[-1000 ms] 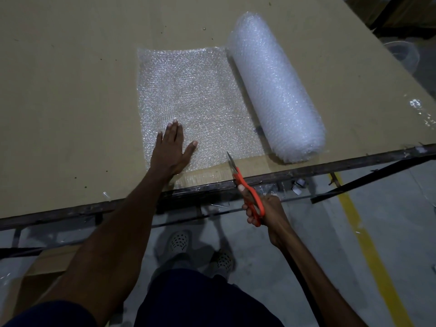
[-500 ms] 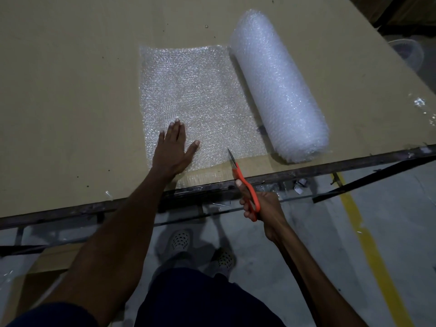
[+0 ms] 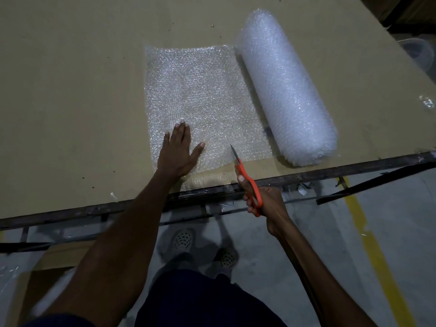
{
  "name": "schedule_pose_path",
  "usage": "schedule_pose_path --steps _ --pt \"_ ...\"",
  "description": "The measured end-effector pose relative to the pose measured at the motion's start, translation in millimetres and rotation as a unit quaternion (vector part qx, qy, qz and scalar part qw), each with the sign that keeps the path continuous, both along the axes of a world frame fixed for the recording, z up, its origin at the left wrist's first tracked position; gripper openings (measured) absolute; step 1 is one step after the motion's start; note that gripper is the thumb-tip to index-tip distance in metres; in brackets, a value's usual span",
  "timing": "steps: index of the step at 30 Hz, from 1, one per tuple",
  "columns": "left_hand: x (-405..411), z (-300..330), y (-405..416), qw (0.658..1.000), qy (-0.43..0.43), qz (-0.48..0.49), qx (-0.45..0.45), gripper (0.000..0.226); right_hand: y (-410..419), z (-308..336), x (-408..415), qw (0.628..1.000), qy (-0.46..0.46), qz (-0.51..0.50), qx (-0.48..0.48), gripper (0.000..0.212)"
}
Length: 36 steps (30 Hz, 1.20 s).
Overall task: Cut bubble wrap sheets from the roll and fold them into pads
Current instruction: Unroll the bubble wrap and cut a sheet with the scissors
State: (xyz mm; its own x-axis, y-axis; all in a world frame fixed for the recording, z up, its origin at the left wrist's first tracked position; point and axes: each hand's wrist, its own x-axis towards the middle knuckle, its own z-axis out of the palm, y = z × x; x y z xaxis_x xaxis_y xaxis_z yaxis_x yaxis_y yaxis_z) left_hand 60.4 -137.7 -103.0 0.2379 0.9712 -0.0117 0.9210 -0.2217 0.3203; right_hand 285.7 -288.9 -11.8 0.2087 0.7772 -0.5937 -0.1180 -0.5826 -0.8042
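Note:
A thick roll of bubble wrap (image 3: 286, 87) lies on the tan table (image 3: 70, 90), with a sheet (image 3: 200, 95) unrolled from it toward the left. My left hand (image 3: 178, 152) rests flat, fingers spread, on the sheet's near left corner. My right hand (image 3: 264, 201) grips orange-handled scissors (image 3: 245, 175) just off the table's front edge. The blades point up and away, and their tip lies over the sheet's near edge, to the left of the roll.
The table's dark metal front edge (image 3: 330, 171) runs across in front of me. A yellow line (image 3: 377, 251) marks the grey floor at right. My shoes (image 3: 184, 239) show under the table. A clear plastic container (image 3: 417, 50) sits beyond the table's right side.
The scissors and my right hand have edged forward, bringing the blade tip onto the sheet's near edge. My left hand stays pressed on the sheet.

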Motion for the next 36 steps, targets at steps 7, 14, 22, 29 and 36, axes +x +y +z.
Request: schedule_pose_path --steps 7,14,22,29,36 --pt "0.8 2.6 -1.1 1.000 -0.002 0.001 0.001 0.081 9.2 1.4 -3.2 1.000 -0.008 0.006 0.006 0.046" --pt "1.2 3.4 -2.1 1.000 -0.011 0.001 0.002 0.080 15.1 -0.9 -2.5 1.000 -0.006 0.005 -0.002 0.039" --pt "1.2 3.0 -1.2 1.000 -0.007 0.005 -0.002 0.081 26.3 -0.9 -7.2 1.000 -0.002 0.003 -0.002 0.047" --pt "0.5 2.5 -1.4 1.000 -0.008 0.005 0.003 0.080 33.8 2.5 -11.1 1.000 -0.013 0.004 0.000 0.048" --pt "1.3 2.1 -1.4 1.000 -0.009 0.007 0.000 0.080 30.8 2.2 -11.6 1.000 -0.011 -0.005 -0.003 0.048"
